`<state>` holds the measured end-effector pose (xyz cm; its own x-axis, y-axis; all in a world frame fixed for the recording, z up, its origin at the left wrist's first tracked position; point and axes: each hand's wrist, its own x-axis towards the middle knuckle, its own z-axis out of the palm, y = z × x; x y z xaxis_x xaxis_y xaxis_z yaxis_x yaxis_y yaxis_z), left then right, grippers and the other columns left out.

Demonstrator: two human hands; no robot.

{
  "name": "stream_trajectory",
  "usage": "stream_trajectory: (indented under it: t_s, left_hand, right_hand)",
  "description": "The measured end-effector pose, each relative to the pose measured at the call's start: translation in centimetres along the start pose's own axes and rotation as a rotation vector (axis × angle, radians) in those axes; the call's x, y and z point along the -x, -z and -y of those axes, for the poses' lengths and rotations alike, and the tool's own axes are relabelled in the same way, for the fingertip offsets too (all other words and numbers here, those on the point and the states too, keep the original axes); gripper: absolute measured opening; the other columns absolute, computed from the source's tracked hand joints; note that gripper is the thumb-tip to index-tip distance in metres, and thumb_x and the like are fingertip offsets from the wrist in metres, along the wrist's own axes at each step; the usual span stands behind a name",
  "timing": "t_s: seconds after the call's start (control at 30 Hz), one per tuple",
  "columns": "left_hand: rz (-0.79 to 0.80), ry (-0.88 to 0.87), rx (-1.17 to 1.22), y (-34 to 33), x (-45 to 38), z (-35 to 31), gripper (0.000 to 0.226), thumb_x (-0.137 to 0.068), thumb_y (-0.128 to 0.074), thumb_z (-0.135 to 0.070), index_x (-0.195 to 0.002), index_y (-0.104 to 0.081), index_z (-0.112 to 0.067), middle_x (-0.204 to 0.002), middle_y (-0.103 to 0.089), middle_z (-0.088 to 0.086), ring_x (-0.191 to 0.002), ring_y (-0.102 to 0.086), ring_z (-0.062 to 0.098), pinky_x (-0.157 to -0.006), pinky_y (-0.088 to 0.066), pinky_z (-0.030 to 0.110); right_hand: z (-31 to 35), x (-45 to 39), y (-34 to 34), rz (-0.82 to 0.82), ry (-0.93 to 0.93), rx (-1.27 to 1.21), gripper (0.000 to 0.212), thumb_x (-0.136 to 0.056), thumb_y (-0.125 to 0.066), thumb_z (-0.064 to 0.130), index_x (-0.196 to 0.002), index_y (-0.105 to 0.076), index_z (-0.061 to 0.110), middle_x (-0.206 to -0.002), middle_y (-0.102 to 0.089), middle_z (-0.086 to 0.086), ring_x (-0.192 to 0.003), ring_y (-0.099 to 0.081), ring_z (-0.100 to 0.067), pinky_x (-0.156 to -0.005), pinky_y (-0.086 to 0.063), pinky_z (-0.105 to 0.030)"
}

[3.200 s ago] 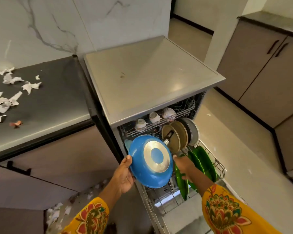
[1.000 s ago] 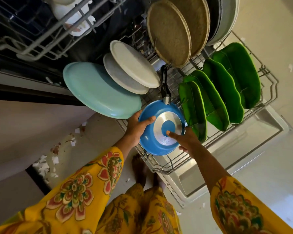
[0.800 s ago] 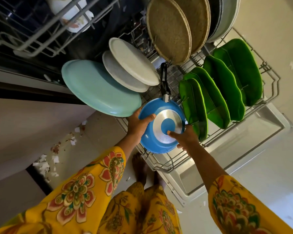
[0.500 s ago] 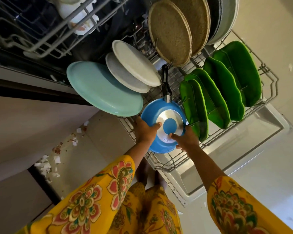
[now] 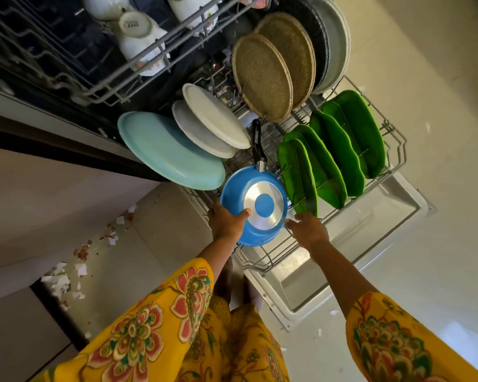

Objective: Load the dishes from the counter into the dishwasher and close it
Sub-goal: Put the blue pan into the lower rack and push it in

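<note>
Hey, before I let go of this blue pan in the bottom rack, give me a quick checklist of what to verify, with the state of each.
1. Left hand grips the blue pan by its rim: ok.
2. Right hand off the pan, its fingers relaxed: ok.
3. Pan upright in the bottom rack, handle pointing inward: ok.
4. Pan seated between the prongs: cannot tell, its lower edge hides them.
5. Pan apart from the green plates: cannot tell, the gap looks tight.
6. Rack pushed in and door shut: not ok, both are out.
</note>
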<state>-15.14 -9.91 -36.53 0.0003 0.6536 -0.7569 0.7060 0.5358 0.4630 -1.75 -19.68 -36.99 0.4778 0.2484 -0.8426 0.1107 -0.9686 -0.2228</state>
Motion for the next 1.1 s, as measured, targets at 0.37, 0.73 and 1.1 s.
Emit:
stream_trajectory:
  t_s: [0.37,0.73,1.1]
  left_hand:
    - [0.054,0.286,0.423,0.2,3.9,-1.1,0.058,-0.087,-0.065,-0.033,-0.133,-0.045,-0.005,-0.131,-0.053,0.015,-0.12,-0.053,0.032,-0.101,-0.045,0.042]
    - [0.043,0.694,0.999,-9.9,8.5,0.0,0.009,-0.09,-0.058,-0.01,-0.093,-0.05,-0.013,-0.072,-0.035,0.004,-0.054,-0.032,0.016,-0.045,-0.035,0.024]
    - [-0.002,0.727,1.434,-19.2,7.5,-2.5,0.016,-0.083,-0.07,-0.017,-0.087,-0.057,-0.008,-0.073,-0.043,0.007,-0.058,-0.035,0.016,-0.054,-0.035,0.027]
  right_hand:
    - [0.8,3.4,2.9,-0.01,0.037,-0.025,0.024,-0.093,-0.051,0.023,-0.106,-0.061,0.005,-0.094,-0.051,-0.008,-0.088,-0.047,-0.021,-0.086,-0.046,-0.038]
    - [-5.1,-1.6,7.7,-0.016,-0.046,-0.222,0.016,-0.084,-0.058,0.021,-0.085,-0.064,0.006,-0.081,-0.062,-0.013,-0.077,-0.058,-0.03,-0.082,-0.05,-0.042]
    - [-6.8,-6.8,12.2,0.203,-0.181,-0.894,0.011,-0.085,-0.067,0.014,-0.086,-0.058,0.008,-0.063,-0.036,-0.004,-0.053,-0.03,-0.013,-0.056,-0.03,-0.023]
